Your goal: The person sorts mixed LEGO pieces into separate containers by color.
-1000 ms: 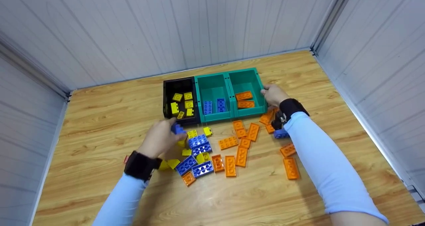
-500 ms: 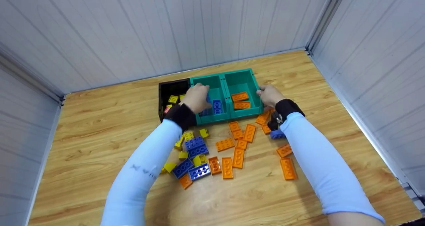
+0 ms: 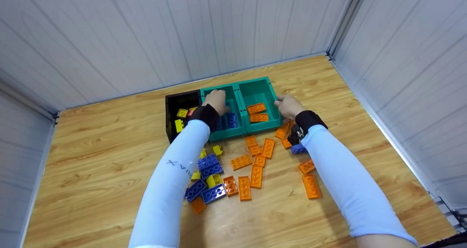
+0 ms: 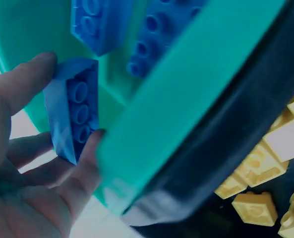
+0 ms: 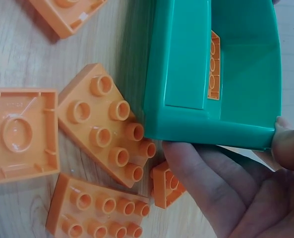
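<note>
The left hand [image 3: 216, 100] pinches a blue block [image 4: 62, 115] over the middle green bin [image 3: 229, 132] as the right hand [image 3: 290, 107] grips the right green bin [image 3: 265, 126] (orange blocks [image 3: 259, 117] inside); yellow blocks [image 3: 179, 126] lie in the black bin [image 3: 182, 94] at left.

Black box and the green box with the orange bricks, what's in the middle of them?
Another green box with blue bricks in it sits between them; the head view shows it.

Dark lettering [image 3: 179, 168] on left sleeve [image 3: 166, 193], an X [image 3: 170, 162] readable (the rest unclear)
</note>
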Available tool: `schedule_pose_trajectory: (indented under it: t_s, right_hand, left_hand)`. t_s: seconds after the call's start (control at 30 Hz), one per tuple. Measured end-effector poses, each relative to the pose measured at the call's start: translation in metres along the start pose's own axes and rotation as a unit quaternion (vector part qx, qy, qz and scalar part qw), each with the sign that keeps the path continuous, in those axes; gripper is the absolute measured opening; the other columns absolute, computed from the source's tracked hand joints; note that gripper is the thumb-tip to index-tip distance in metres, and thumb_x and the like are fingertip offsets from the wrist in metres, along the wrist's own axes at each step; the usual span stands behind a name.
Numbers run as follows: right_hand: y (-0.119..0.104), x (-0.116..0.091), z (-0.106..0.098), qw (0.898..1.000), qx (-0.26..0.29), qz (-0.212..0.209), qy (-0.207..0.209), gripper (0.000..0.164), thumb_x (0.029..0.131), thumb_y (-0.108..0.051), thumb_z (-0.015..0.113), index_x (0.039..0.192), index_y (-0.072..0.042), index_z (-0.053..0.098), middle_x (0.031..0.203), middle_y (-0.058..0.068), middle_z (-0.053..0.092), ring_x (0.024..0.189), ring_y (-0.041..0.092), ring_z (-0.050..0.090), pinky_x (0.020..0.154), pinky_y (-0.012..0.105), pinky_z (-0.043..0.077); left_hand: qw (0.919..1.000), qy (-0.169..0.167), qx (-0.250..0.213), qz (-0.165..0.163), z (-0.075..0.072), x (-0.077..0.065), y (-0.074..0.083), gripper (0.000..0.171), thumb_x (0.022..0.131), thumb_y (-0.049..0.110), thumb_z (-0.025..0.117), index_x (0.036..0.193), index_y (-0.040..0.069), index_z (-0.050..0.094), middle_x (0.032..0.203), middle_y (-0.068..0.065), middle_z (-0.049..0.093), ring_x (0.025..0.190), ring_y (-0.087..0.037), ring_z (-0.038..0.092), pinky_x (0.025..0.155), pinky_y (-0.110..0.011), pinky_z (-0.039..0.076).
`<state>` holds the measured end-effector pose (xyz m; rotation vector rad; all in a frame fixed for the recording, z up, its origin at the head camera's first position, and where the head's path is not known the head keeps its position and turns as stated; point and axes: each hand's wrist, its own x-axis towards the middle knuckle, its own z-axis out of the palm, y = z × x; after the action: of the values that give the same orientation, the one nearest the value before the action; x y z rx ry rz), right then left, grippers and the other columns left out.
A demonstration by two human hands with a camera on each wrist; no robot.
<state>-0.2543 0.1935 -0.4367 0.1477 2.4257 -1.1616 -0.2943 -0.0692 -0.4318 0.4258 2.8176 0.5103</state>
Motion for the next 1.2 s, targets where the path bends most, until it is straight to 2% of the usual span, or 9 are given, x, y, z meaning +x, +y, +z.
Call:
schedule_pose_trajectory:
  t_s: [0.17,0.3,0.47,0.63,0.77,0.87,0.97,1.07,1.2]
  right_hand:
    - [-0.001,0.000,0.000,1.000,-0.002,0.006,-0.007,0.051,0.109,-0.019,0.033,0.157,-0.007,0.023,0.156,0.020,0.032,0.134,0.037,0.042,0.095,0.049,0.050]
    - [-0.001,0.000,-0.002,1.000,-0.005,0.007,-0.010,0.051,0.109,-0.018,0.032,0.158,-0.008,0.021,0.157,0.019,0.030,0.136,0.037,0.039,0.094,0.050,0.050]
    - [0.001,0.002,-0.006,1.000,-0.012,0.001,-0.005,0.051,0.109,-0.019,0.032,0.158,-0.008,0.021,0.156,0.020,0.031,0.134,0.037,0.041,0.093,0.051,0.051]
    - [0.002,0.003,-0.009,1.000,-0.014,0.002,-0.006,0.051,0.109,-0.018,0.032,0.158,-0.007,0.020,0.157,0.020,0.030,0.137,0.038,0.038,0.094,0.052,0.050]
    - [0.002,0.002,-0.011,1.000,-0.015,-0.002,-0.006,0.051,0.109,-0.017,0.032,0.157,-0.005,0.021,0.156,0.021,0.031,0.136,0.037,0.039,0.096,0.051,0.049]
    - [0.002,0.001,-0.012,1.000,-0.022,-0.008,-0.003,0.051,0.109,-0.018,0.033,0.157,-0.004,0.022,0.155,0.022,0.032,0.134,0.037,0.042,0.095,0.050,0.050]
    - [0.002,0.000,-0.013,1.000,-0.026,-0.009,-0.002,0.051,0.109,-0.017,0.032,0.157,-0.004,0.021,0.155,0.022,0.033,0.132,0.037,0.043,0.093,0.049,0.051]
    - [0.002,0.001,-0.014,1.000,-0.026,-0.006,-0.004,0.051,0.109,-0.018,0.032,0.157,-0.005,0.021,0.155,0.022,0.033,0.133,0.037,0.042,0.092,0.049,0.052]
    - [0.002,0.001,-0.014,1.000,-0.019,0.001,-0.011,0.052,0.109,-0.020,0.032,0.158,-0.006,0.020,0.157,0.022,0.029,0.136,0.039,0.039,0.093,0.050,0.051]
  left_hand:
    - [1.0000,0.007,0.002,0.001,0.001,0.000,-0.007,0.060,0.090,0.021,0.075,0.138,-0.007,0.050,0.136,-0.026,0.053,0.127,-0.039,0.049,0.104,-0.047,0.043]
    - [0.9995,0.026,-0.003,0.020,-0.008,-0.012,-0.006,0.057,0.091,0.021,0.073,0.137,-0.007,0.052,0.136,-0.025,0.054,0.127,-0.038,0.049,0.106,-0.047,0.042]
    - [0.9958,0.064,-0.009,0.066,-0.020,-0.039,-0.005,0.045,0.093,0.018,0.071,0.131,-0.005,0.060,0.130,-0.022,0.061,0.124,-0.036,0.053,0.106,-0.045,0.041]
    - [0.9899,0.088,-0.021,0.109,-0.019,-0.074,-0.010,0.034,0.093,0.017,0.071,0.121,-0.002,0.068,0.118,-0.018,0.066,0.113,-0.033,0.059,0.099,-0.042,0.046]
    - [0.9890,0.075,-0.036,0.123,-0.008,-0.105,-0.017,0.026,0.093,0.015,0.071,0.115,0.001,0.071,0.113,-0.016,0.068,0.106,-0.030,0.063,0.092,-0.040,0.051]
    - [0.9915,0.048,-0.051,0.110,0.005,-0.127,-0.024,0.022,0.092,0.013,0.072,0.112,0.003,0.073,0.109,-0.013,0.069,0.100,-0.027,0.065,0.086,-0.038,0.054]
    - [0.9944,0.017,-0.063,0.083,0.019,-0.145,-0.031,0.023,0.091,0.010,0.072,0.114,0.003,0.072,0.109,-0.012,0.069,0.099,-0.026,0.065,0.086,-0.037,0.055]
    - [0.9962,-0.003,-0.059,0.065,0.034,-0.158,-0.039,0.026,0.091,0.007,0.071,0.117,0.002,0.070,0.110,-0.013,0.068,0.100,-0.027,0.065,0.087,-0.039,0.055]
    - [0.9976,-0.003,-0.031,0.062,0.049,-0.165,-0.046,0.028,0.092,0.008,0.070,0.119,0.002,0.069,0.110,-0.013,0.067,0.099,-0.026,0.065,0.088,-0.039,0.054]
